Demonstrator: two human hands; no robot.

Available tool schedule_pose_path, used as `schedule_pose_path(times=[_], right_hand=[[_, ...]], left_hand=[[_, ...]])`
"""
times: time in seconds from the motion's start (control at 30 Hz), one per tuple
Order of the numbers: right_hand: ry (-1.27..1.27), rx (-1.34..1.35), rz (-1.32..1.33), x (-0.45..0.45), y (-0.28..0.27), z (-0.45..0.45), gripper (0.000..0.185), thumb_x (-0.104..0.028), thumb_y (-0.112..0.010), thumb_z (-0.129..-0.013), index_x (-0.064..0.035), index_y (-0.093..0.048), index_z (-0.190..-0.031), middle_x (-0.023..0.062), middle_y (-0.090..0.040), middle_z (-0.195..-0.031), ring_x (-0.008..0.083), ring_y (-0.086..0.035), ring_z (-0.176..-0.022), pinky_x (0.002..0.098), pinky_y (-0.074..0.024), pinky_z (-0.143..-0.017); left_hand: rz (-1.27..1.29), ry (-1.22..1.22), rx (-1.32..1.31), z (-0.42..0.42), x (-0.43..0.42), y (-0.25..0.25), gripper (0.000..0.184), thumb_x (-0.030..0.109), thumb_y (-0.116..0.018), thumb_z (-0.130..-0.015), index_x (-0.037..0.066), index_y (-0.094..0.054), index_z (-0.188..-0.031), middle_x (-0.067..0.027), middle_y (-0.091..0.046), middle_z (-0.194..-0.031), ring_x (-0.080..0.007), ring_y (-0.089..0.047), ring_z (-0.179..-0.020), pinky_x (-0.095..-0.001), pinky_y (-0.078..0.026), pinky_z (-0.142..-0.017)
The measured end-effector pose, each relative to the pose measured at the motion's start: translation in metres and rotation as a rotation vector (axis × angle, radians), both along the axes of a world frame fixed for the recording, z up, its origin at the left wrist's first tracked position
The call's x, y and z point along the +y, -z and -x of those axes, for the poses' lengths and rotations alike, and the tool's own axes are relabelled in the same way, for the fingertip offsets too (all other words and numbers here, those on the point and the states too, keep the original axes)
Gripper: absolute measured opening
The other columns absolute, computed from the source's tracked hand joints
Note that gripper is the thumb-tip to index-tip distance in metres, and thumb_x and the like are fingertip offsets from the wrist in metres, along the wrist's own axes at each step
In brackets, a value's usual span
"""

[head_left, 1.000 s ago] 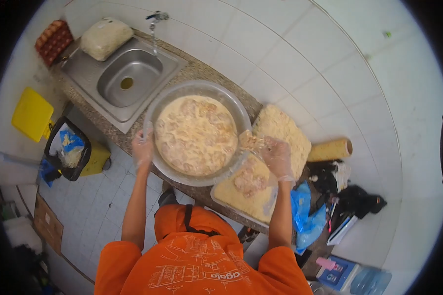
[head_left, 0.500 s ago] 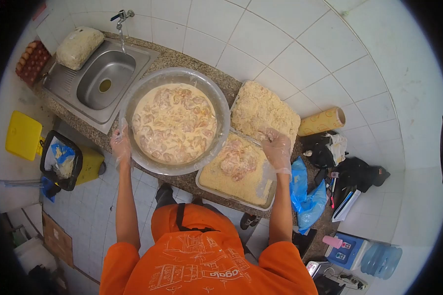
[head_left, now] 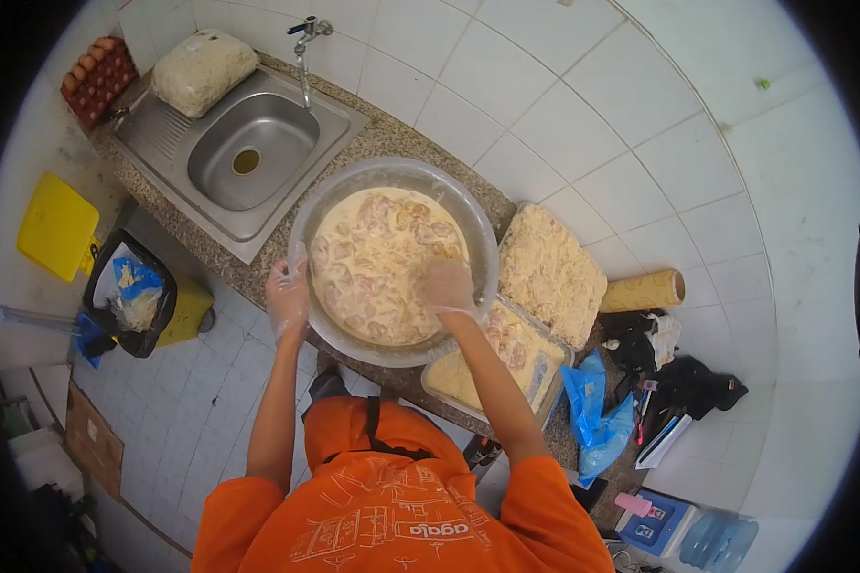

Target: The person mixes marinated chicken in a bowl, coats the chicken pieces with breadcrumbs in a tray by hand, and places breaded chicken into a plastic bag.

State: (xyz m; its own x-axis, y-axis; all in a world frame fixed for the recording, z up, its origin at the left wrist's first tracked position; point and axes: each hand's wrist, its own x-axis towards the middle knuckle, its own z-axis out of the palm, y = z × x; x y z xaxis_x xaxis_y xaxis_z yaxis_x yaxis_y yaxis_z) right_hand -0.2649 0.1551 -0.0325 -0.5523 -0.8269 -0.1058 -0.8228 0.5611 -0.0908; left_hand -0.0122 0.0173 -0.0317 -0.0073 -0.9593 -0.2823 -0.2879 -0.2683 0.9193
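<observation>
A large round metal bowl holds chicken pieces in a pale, creamy batter. My left hand, in a clear plastic glove, grips the bowl's left rim. Over the right part of the batter is my gloved right hand, its fingertips down at the pieces and not clearly visible. A tray of crumbs lies right of the bowl, partly behind my right forearm, with raw chicken on it. Beyond it, a second tray is heaped with crumb-coated pieces.
A steel sink with a tap is at the upper left, a filled bag beside it. Egg trays stand farther left. On the right lie a film roll and blue bags. A yellow bin stands below.
My right hand has moved left from the crumb trays into the bowl. My left hand remains at the bowl's rim. The camera view has shifted.
</observation>
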Motion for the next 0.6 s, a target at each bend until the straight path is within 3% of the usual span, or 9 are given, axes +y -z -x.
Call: schedule_pose_path(times=[0.1,0.2,0.23,0.3,0.4,0.5,0.6], right_hand=[[-0.225,0.284,0.157,0.001,0.039,-0.004,0.022,-0.025,-0.067,-0.092,-0.0089,-0.079,-0.085,0.0187,-0.077,-0.086,0.0329,-0.076,-0.086,0.0475,-0.0604,-0.08],[-0.112,0.078,-0.124,-0.003,-0.005,-0.004,0.024,-0.026,-0.068,-0.091,-0.0063,-0.08,-0.085,0.0205,-0.076,-0.087,0.0381,-0.076,-0.089,0.0487,-0.059,-0.08],[-0.08,0.044,-0.147,0.0,-0.025,-0.003,0.025,-0.028,-0.07,-0.09,-0.0054,-0.08,-0.086,0.0205,-0.076,-0.087,0.0381,-0.075,-0.088,0.0483,-0.0589,-0.08],[-0.006,-0.022,-0.19,0.003,-0.068,-0.001,0.029,-0.032,-0.074,-0.088,-0.0038,-0.081,-0.089,0.0206,-0.077,-0.088,0.0383,-0.075,-0.087,0.0475,-0.0587,-0.08],[0.179,-0.24,-0.075,-0.007,-0.134,-0.012,0.036,-0.035,-0.08,-0.083,-0.0026,-0.081,-0.097,0.0198,-0.077,-0.089,0.0385,-0.074,-0.087,0.0472,-0.0583,-0.081],[0.344,-0.175,0.079,-0.003,-0.134,-0.002,0.037,-0.033,-0.082,-0.08,-0.0046,-0.082,-0.103,0.0183,-0.078,-0.096,0.0363,-0.075,-0.089,0.0456,-0.0586,-0.081],[0.1,0.011,0.336,0.006,-0.121,-0.016,0.029,-0.027,-0.078,-0.084,-0.0048,-0.08,-0.102,0.0169,-0.077,-0.095,0.0351,-0.074,-0.091,0.0448,-0.0585,-0.08]], left_hand=[[-0.063,0.011,-0.068,-0.002,-0.002,-0.008,0.032,0.035,-0.075,-0.101,0.007,-0.074,-0.116,-0.0079,-0.075,-0.086,-0.0157,-0.066,-0.077,-0.0342,-0.052,-0.073],[-0.071,0.027,-0.13,-0.003,-0.006,-0.014,0.034,0.036,-0.075,-0.1,0.007,-0.074,-0.118,-0.0124,-0.077,-0.089,-0.0195,-0.069,-0.08,-0.0371,-0.053,-0.076],[0.008,0.022,-0.078,-0.004,-0.007,0.01,0.041,0.047,-0.071,-0.103,0.007,-0.075,-0.112,-0.0093,-0.071,-0.086,-0.0174,-0.063,-0.081,-0.0365,-0.05,-0.076],[-0.037,0.031,-0.035,-0.006,-0.008,0.004,0.038,0.039,-0.073,-0.102,0.004,-0.074,-0.116,-0.0152,-0.076,-0.093,-0.0213,-0.068,-0.083,-0.038,-0.053,-0.079],[-0.04,0.033,0.02,-0.006,-0.01,0.01,0.037,0.035,-0.074,-0.102,0.002,-0.073,-0.118,-0.0167,-0.078,-0.097,-0.0223,-0.071,-0.085,-0.0383,-0.055,-0.081],[-0.044,0.028,0.043,-0.006,-0.01,0.008,0.035,0.033,-0.073,-0.103,0.001,-0.073,-0.117,-0.014,-0.077,-0.094,-0.0202,-0.069,-0.083,-0.0376,-0.054,-0.079],[-0.025,0.042,0.061,-0.004,-0.01,0.008,0.033,0.031,-0.073,-0.103,0.0,-0.072,-0.115,-0.0116,-0.074,-0.09,-0.0186,-0.066,-0.08,-0.037,-0.053,-0.077]])
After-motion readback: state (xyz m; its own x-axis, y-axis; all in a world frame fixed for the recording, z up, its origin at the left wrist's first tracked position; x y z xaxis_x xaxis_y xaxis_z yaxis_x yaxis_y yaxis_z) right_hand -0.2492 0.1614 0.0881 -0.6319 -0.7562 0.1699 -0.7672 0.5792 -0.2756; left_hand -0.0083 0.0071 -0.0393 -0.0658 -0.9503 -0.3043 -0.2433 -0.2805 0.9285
